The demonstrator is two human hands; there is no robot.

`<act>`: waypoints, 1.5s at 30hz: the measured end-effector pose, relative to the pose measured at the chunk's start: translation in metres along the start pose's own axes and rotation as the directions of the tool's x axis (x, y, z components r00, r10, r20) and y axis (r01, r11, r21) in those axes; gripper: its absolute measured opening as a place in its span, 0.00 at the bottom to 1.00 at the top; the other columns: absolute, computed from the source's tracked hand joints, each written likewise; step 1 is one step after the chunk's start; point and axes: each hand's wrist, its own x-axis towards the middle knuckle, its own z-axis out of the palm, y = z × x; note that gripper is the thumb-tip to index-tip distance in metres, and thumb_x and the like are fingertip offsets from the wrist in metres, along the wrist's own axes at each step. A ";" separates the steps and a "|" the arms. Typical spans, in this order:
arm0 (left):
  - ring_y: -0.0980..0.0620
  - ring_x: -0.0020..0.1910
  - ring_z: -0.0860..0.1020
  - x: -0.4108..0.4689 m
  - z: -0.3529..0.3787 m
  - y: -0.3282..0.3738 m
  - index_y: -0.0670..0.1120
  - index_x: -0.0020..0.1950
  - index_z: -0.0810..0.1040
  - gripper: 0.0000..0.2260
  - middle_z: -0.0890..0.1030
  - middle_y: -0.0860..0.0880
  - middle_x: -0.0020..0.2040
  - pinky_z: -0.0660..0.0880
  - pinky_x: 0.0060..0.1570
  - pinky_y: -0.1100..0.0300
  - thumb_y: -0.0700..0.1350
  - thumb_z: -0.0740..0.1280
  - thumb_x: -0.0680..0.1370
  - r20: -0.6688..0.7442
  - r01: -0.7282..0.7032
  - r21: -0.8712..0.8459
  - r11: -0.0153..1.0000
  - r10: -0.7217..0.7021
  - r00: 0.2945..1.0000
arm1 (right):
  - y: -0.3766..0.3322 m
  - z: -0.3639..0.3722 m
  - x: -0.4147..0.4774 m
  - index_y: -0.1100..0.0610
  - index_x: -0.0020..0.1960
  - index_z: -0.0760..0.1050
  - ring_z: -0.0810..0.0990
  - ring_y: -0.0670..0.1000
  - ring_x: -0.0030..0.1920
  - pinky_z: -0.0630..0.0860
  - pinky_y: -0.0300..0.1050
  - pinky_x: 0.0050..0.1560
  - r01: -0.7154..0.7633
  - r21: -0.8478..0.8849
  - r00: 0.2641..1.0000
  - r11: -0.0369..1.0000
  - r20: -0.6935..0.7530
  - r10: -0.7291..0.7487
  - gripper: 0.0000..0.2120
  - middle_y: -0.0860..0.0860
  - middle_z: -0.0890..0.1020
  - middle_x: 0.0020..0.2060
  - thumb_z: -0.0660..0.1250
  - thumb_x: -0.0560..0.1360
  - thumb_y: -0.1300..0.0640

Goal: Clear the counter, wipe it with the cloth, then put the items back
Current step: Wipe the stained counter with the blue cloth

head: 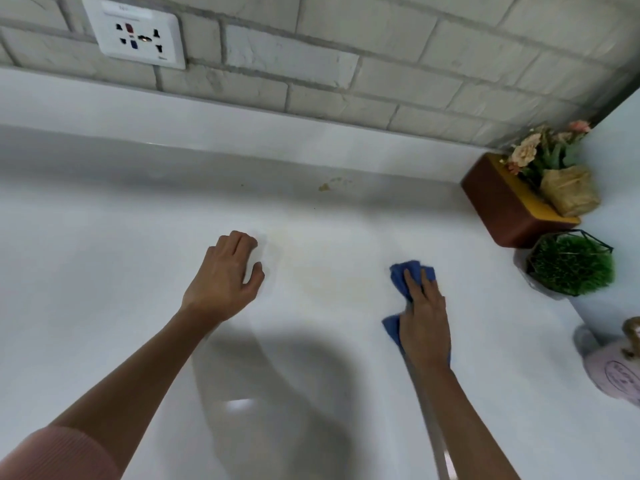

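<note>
My right hand (424, 320) presses flat on a crumpled blue cloth (405, 275) lying on the white counter (121, 271), right of the middle. The cloth shows ahead of my fingers and behind my thumb. My left hand (225, 275) rests on the bare counter with its fingers curled, holding nothing. A faint yellowish stain (329, 275) lies between the two hands. A small brown smear (323, 187) sits near the back edge.
At the right stand a brown box with flowers (512, 209), a round green plant in a wire pot (568, 265) and a pale pink bottle (613, 372). A wall socket (135, 32) is on the grey brick backsplash.
</note>
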 end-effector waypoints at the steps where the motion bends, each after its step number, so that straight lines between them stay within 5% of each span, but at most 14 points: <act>1: 0.47 0.50 0.70 0.001 0.001 -0.001 0.42 0.57 0.72 0.15 0.73 0.47 0.53 0.65 0.50 0.57 0.48 0.58 0.75 0.000 0.001 0.001 1.000 -0.001 1.000 | -0.007 0.004 0.019 0.57 0.74 0.59 0.57 0.55 0.75 0.60 0.51 0.72 -0.030 -0.044 1.000 0.999 -0.005 0.030 0.34 0.53 0.60 0.75 0.63 0.70 0.68; 5: 0.48 0.49 0.70 0.000 0.002 -0.002 0.42 0.54 0.72 0.13 0.73 0.48 0.51 0.65 0.49 0.58 0.48 0.59 0.75 -0.005 0.016 0.001 1.000 -0.016 1.000 | -0.068 0.027 0.091 0.55 0.76 0.56 0.53 0.54 0.76 0.51 0.51 0.76 -0.072 -0.032 0.997 0.997 0.028 0.073 0.29 0.55 0.56 0.76 0.57 0.76 0.63; 10: 0.47 0.49 0.71 0.000 0.002 0.000 0.41 0.55 0.73 0.14 0.74 0.47 0.52 0.67 0.49 0.57 0.48 0.59 0.75 0.007 0.013 0.008 1.000 -0.013 1.000 | -0.160 0.065 0.101 0.52 0.75 0.58 0.57 0.53 0.75 0.53 0.48 0.74 0.300 -0.023 0.949 0.954 0.107 -0.296 0.30 0.52 0.62 0.74 0.57 0.73 0.64; 14: 0.45 0.47 0.73 -0.001 -0.002 0.001 0.40 0.53 0.74 0.13 0.75 0.45 0.50 0.71 0.47 0.54 0.46 0.60 0.74 -0.008 0.026 -0.012 1.000 -0.027 1.000 | -0.146 0.063 0.072 0.53 0.74 0.61 0.55 0.53 0.76 0.52 0.48 0.75 0.494 0.114 0.843 0.862 0.181 -0.507 0.33 0.52 0.60 0.76 0.59 0.70 0.69; 17: 0.46 0.47 0.73 -0.003 -0.003 0.002 0.41 0.52 0.75 0.12 0.76 0.47 0.50 0.72 0.47 0.53 0.47 0.61 0.74 -0.030 0.037 -0.007 0.999 -0.037 0.999 | -0.085 0.044 0.081 0.54 0.73 0.62 0.58 0.53 0.76 0.56 0.47 0.72 0.407 0.100 0.901 0.908 0.119 -0.417 0.32 0.53 0.61 0.75 0.62 0.71 0.68; 22: 0.48 0.45 0.72 -0.001 0.000 -0.001 0.43 0.51 0.73 0.12 0.74 0.49 0.48 0.68 0.46 0.58 0.49 0.58 0.74 -0.025 0.023 0.020 1.000 -0.023 0.999 | -0.011 0.021 0.144 0.58 0.72 0.64 0.67 0.58 0.69 0.66 0.51 0.61 0.068 -0.120 0.998 0.990 0.024 -0.065 0.29 0.59 0.66 0.71 0.61 0.72 0.67; 26: 0.49 0.45 0.69 0.001 0.005 -0.005 0.45 0.50 0.72 0.11 0.72 0.50 0.48 0.62 0.47 0.60 0.49 0.55 0.74 -0.006 0.033 0.052 0.998 -0.033 0.999 | -0.038 0.032 0.207 0.55 0.76 0.54 0.58 0.57 0.73 0.58 0.49 0.73 -0.093 -0.181 0.991 0.979 0.074 0.108 0.29 0.57 0.59 0.74 0.56 0.76 0.63; 32: 0.47 0.47 0.70 0.002 0.006 -0.005 0.45 0.51 0.71 0.11 0.71 0.49 0.49 0.67 0.48 0.57 0.48 0.55 0.74 0.012 0.016 0.088 0.996 -0.017 1.000 | -0.135 0.069 0.225 0.55 0.76 0.50 0.53 0.54 0.75 0.49 0.46 0.76 0.169 -0.146 0.980 0.975 0.127 -0.151 0.33 0.54 0.56 0.75 0.61 0.75 0.56; 38: 0.49 0.47 0.69 0.001 0.005 -0.004 0.46 0.52 0.70 0.12 0.71 0.51 0.49 0.65 0.48 0.59 0.51 0.54 0.75 0.019 0.025 0.106 0.994 -0.027 0.999 | -0.189 0.089 0.211 0.53 0.76 0.54 0.54 0.52 0.75 0.54 0.46 0.74 0.482 -0.082 0.865 0.873 0.201 -0.459 0.31 0.51 0.57 0.76 0.58 0.75 0.61; 41: 0.50 0.47 0.69 0.000 0.005 -0.005 0.47 0.52 0.70 0.12 0.71 0.52 0.50 0.65 0.48 0.59 0.52 0.54 0.75 0.017 0.033 0.098 0.995 -0.035 0.999 | -0.172 0.081 0.217 0.54 0.74 0.59 0.59 0.54 0.74 0.60 0.50 0.71 0.487 0.096 0.845 0.868 0.200 -0.496 0.29 0.52 0.60 0.75 0.57 0.75 0.65; 45: 0.51 0.47 0.69 0.000 0.005 -0.007 0.48 0.52 0.71 0.12 0.71 0.53 0.50 0.68 0.48 0.58 0.52 0.54 0.75 0.011 0.032 0.100 0.995 -0.033 0.999 | -0.097 0.055 0.229 0.57 0.70 0.68 0.65 0.55 0.72 0.69 0.46 0.64 0.483 0.094 0.872 0.870 0.034 -0.488 0.33 0.52 0.69 0.71 0.69 0.65 0.61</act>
